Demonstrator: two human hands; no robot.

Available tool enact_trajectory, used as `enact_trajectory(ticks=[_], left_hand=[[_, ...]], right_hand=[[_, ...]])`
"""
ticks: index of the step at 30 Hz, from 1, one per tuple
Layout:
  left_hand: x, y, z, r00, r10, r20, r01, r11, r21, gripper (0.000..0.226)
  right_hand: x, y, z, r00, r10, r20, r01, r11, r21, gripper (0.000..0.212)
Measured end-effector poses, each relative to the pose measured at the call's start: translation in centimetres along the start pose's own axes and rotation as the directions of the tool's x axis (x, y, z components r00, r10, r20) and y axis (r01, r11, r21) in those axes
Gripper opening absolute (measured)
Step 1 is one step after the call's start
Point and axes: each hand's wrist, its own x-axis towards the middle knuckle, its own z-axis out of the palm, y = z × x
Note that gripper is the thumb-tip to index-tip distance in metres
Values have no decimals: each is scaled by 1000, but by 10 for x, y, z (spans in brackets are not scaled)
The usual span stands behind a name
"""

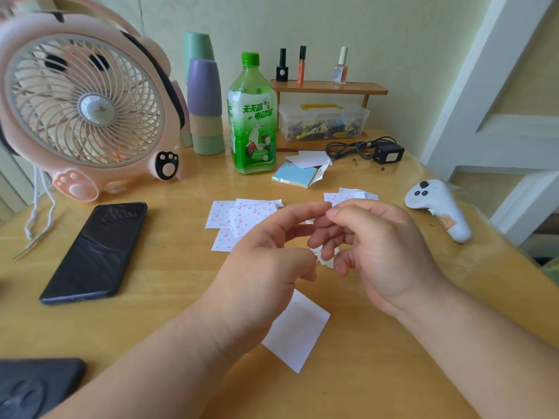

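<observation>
Both hands are raised just above the table (145, 313), meeting at its middle. My left hand (263, 267) has its fingers curled, forefinger reaching across to the right and thumb tucked under. My right hand (384, 246) is curled likewise, its fingertips turned toward the left hand. Between them they pinch a small piece of paper (326, 260). Only a white corner shows below my right fingers, with a sliver higher up; the rest is hidden, so I cannot tell its fold or shape.

Directly beneath my left wrist, a plain white sheet (298, 331) lies flat on the table. Beyond my hands lie two lots of patterned squares: an overlapping group (242, 219) to the left and a smaller group (348, 196) behind my right fingers.

A black phone (96, 252) lies face up at left. A pink fan (84, 107) stands behind it. A green bottle (252, 116) stands upright at the back centre, with a pad of coloured notes (295, 176) just beside its base. A white controller (438, 207) lies at right, well apart from the paper.
</observation>
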Motion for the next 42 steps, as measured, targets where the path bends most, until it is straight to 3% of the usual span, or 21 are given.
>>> enact_trajectory(ticks=[5,34,37,42], left_hand=[[-3,2,0,1000,6,-3,-5,994,106,71],[-2,4,-2,999,30,14,-31,994,107,69],[-2,2,-3,999,48,17,-50,990,134,69],[-2,1,0,989,143,24,-144,950,276,71]], right_hand=[[-1,-1,0,1000,-1,-12,1,1000,-9,22],[-1,-2,1,999,16,29,-19,994,104,21],[-1,-3,1,998,50,23,-53,991,125,34],[0,-4,2,989,142,45,-148,975,168,28]])
